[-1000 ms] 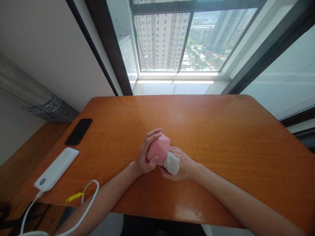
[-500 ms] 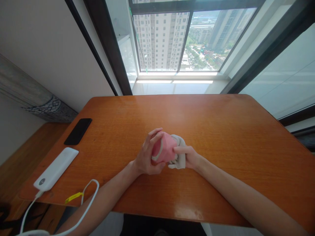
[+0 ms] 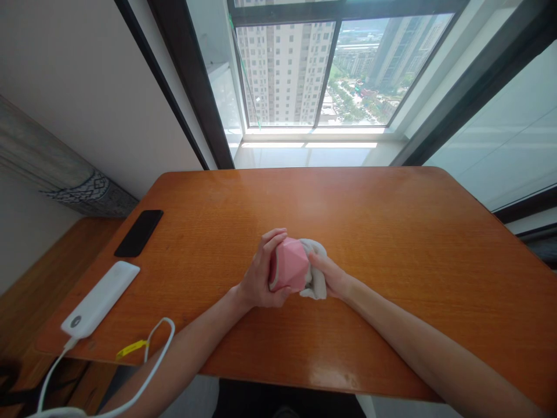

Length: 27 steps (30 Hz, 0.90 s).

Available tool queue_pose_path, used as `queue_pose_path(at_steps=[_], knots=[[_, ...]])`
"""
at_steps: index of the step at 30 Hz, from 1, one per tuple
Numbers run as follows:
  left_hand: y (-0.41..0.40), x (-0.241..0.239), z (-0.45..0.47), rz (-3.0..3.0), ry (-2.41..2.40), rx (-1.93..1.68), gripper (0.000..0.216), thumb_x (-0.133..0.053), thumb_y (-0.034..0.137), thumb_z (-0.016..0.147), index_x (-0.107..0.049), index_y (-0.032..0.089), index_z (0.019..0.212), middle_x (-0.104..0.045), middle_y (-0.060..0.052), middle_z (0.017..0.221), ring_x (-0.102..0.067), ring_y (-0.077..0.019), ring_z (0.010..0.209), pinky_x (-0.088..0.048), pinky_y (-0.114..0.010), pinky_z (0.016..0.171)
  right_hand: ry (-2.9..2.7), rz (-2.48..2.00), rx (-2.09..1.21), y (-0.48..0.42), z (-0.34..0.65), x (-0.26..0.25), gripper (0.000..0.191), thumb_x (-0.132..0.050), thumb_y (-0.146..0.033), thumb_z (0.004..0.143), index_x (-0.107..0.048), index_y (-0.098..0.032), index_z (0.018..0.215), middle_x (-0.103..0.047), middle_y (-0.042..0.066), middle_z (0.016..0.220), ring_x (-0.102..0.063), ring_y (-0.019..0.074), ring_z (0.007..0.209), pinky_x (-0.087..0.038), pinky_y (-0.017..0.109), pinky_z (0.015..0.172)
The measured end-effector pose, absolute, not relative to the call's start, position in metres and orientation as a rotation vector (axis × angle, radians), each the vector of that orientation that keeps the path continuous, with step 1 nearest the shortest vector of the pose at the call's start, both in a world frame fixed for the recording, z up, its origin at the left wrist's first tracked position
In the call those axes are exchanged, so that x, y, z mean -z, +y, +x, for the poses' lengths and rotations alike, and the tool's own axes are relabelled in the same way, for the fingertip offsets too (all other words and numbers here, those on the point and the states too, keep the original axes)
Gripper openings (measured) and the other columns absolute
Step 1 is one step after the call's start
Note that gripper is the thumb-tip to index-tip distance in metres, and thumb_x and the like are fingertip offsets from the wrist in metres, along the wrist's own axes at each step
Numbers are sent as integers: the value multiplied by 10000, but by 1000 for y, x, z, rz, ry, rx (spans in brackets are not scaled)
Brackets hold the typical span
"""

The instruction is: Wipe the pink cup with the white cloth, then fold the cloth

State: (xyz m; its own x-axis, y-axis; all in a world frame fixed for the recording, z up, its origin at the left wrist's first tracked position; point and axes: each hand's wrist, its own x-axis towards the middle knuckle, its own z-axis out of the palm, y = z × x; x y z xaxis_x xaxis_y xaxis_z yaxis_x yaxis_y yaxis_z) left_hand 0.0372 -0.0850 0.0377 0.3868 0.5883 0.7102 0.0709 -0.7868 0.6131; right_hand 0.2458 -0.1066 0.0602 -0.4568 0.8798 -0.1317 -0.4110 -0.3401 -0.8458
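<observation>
A pink faceted object [image 3: 292, 264], shaped like a small pot or cup with a pale rim on its left side, is held above the middle of the table's near half. My left hand [image 3: 264, 276] wraps round its left side, fingers over the top and thumb underneath. On its right side, my right hand [image 3: 331, 275] presses a crumpled light grey cloth [image 3: 319, 284] against it, the thumb lying over the cloth. The right fingers are mostly hidden behind the cloth. What lies inside the pink object cannot be seen.
The brown wooden table [image 3: 413, 244] spreads around both hands. At the left lie a black phone [image 3: 139, 233] and a white power bank [image 3: 101, 299]. A white cable [image 3: 163, 354] with a yellow tag [image 3: 131, 349] loops by my left forearm. A window [image 3: 313, 75] stands beyond.
The pink object has turned in my left hand, so its faceted side shows more and its pale rim less. My right thumb has drawn back from the pink surface onto the cloth.
</observation>
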Motion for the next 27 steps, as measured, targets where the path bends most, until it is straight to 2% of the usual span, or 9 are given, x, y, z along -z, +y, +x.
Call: queue_pose_path(at_steps=[2, 4, 6, 9, 12, 16, 22, 25, 27], knots=[[-84, -37, 36, 2135, 578, -1406, 984, -651, 757, 909, -355, 208, 1671, -461, -225, 1592, -473, -431, 1484, -431, -663, 1224, -1170, -722, -1782, -106, 246, -65, 615, -910, -674, 789, -748, -173, 1107, -729, 30, 839, -641, 153, 689, -561, 245, 614], [-84, -37, 36, 2118, 571, -1418, 978, -634, 765, 919, -354, 203, 1669, -463, -222, 1594, -469, -430, 1481, -420, -663, 1228, -1441, -671, -1634, -106, 246, -70, 457, -866, -596, 867, -733, -167, 945, -655, 0, 728, -559, 129, 617, -487, 233, 557], [-84, -37, 36, 2101, 562, -1422, 968, -619, 766, 928, -355, 195, 1665, -468, -218, 1589, -476, -417, 1468, -417, -644, 1231, -1670, -614, -1410, -107, 246, -74, 379, -841, -526, 900, -695, -181, 839, -637, 0, 716, -558, 141, 648, -499, 255, 609], [-83, -39, 36, 2044, 563, -1403, 945, -572, 783, 947, -361, 194, 1656, -474, -208, 1579, -508, -391, 1428, -431, -608, 1225, -1874, -592, -1075, -111, 244, -69, 305, -858, -467, 878, -701, -207, 889, -701, 13, 825, -613, 164, 735, -538, 283, 705], [-83, -40, 35, 2004, 524, -1398, 934, -543, 796, 947, -385, 193, 1642, -483, -200, 1577, -513, -389, 1423, -414, -609, 1241, -2026, -657, -851, -116, 242, -60, 245, -851, -429, 882, -703, -235, 916, -702, -18, 779, -606, 144, 659, -517, 264, 648], [-82, -40, 34, 1979, 458, -1413, 936, -553, 801, 934, -413, 196, 1634, -511, -196, 1574, -499, -405, 1447, -396, -631, 1254, -2083, -707, -670, -120, 240, -54, 160, -800, -357, 906, -683, -247, 901, -730, -11, 794, -633, 150, 668, -543, 271, 676], [-85, -41, 35, 1866, 516, -1339, 956, -570, 815, 944, -375, 217, 1664, -462, -185, 1617, -548, -373, 1386, -452, -578, 1217, -1924, -781, -855, -123, 232, -55, 177, -762, -288, 898, -648, -230, 775, -643, -35, 666, -533, 119, 558, -474, 254, 568], [-84, -38, 34, 1913, 513, -1298, 1018, -559, 847, 935, -304, 229, 1702, -414, -200, 1653, -527, -392, 1422, -437, -605, 1233, -1757, -785, -1165, -123, 230, -63, 190, -825, -306, 850, -682, -215, 766, -677, -10, 705, -584, 144, 610, -504, 270, 578], [-82, -36, 33, 1996, 514, -1302, 1060, -584, 852, 913, -271, 239, 1720, -398, -208, 1663, -472, -419, 1485, -392, -643, 1266, -1488, -810, -1490, -121, 233, -70, 233, -902, -325, 774, -719, -202, 847, -724, 8, 773, -637, 163, 649, -554, 281, 594]])
